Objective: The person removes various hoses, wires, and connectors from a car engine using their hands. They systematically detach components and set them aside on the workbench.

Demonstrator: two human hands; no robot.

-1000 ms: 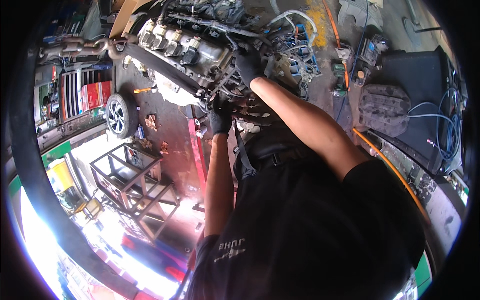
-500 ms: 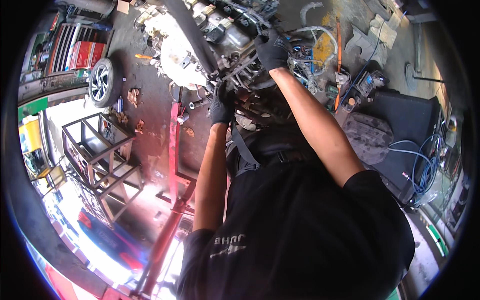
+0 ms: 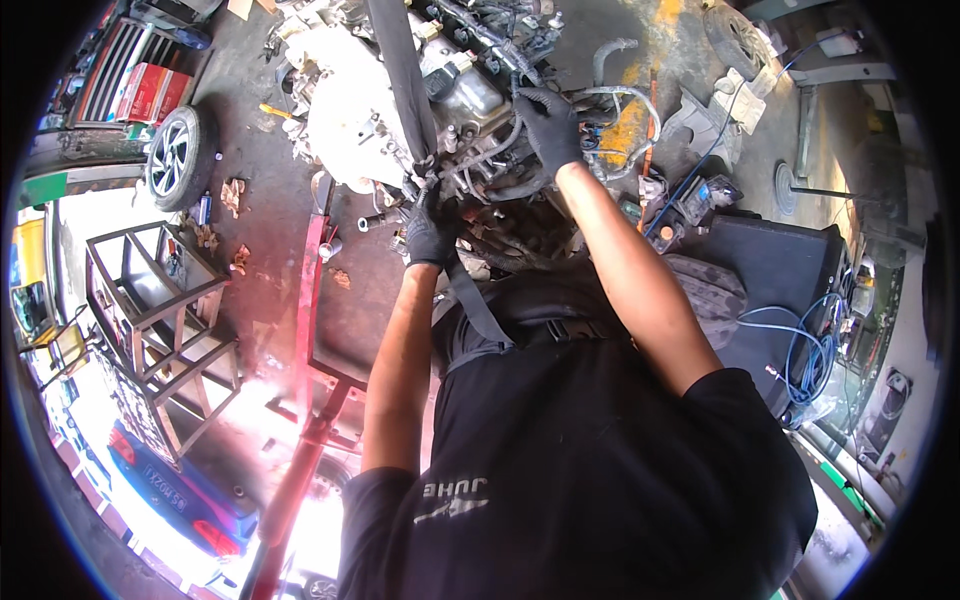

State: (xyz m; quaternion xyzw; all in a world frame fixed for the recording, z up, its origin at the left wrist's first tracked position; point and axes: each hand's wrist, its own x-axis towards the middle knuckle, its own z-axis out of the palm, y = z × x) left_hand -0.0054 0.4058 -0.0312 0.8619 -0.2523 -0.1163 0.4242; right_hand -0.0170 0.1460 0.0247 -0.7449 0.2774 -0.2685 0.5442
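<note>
Both my hands wear dark work gloves and reach to an engine [image 3: 478, 98] with bare metal parts, hoses and wiring. A wide black strap [image 3: 402, 80] runs down across it from the upper edge. At the strap's lower end my left hand [image 3: 432, 230] is closed around it, and a loose strap tail [image 3: 478, 305] hangs below toward my waist. My right hand [image 3: 550, 125] is at the engine's right side, beside a dark hose [image 3: 520, 185] and cables. Its fingers are curled together; what they hold is too small to tell. Beneath my hands the lower engine parts lie in shadow.
A red metal frame [image 3: 308, 300] stands on the floor at left, near a dark metal rack [image 3: 160, 300] and a wheel [image 3: 182, 158]. To the right lie a black panel [image 3: 790, 260], a coiled blue hose [image 3: 815, 350] and loose parts [image 3: 705, 200].
The whole view has shifted, so the surroundings sit further left and the engine slightly lower. Both hands keep nearly the same places on the strap and engine.
</note>
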